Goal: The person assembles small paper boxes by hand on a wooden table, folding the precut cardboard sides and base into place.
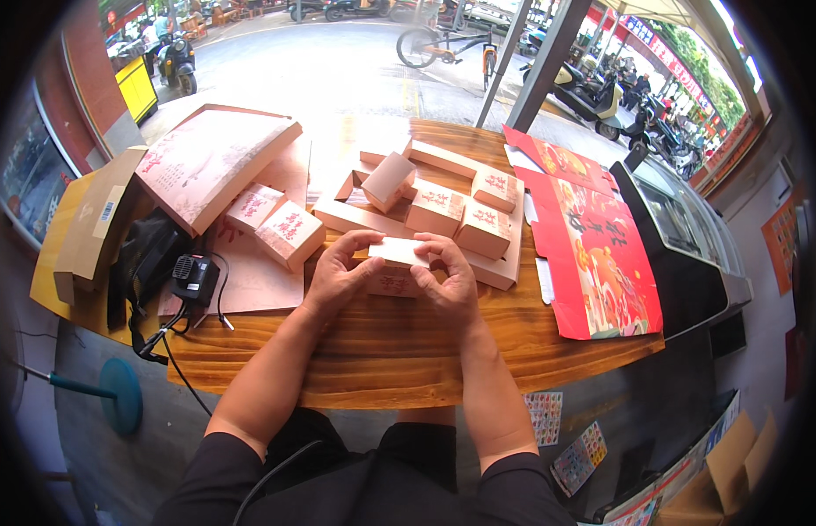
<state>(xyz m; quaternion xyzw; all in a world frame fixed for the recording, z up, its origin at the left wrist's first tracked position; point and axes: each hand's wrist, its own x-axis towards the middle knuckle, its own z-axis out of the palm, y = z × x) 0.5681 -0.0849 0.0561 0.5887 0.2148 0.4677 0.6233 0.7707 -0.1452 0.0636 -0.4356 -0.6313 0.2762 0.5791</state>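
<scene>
A small pale-pink cardboard box [392, 284] with red lettering is between my two hands, just above or on the wooden table [355, 359]. My left hand [338, 273] grips its left end, thumb in front and fingers at the top edge. At the other end my right hand [452, 279] pinches the top panel the same way. Right behind them lies a shallow pink tray box [504, 273] holding several matching small boxes [436, 207], one of them tilted [388, 181]. Two more small boxes [289, 232] sit to the left, close to my left hand.
A large pink lid [217, 158] leans at the back left, near a brown carton [96, 223], a black bag [149, 254] and a small black device with cables [195, 276]. Flat red printed card [592, 254] covers the right side, beside a black-and-grey machine [680, 237].
</scene>
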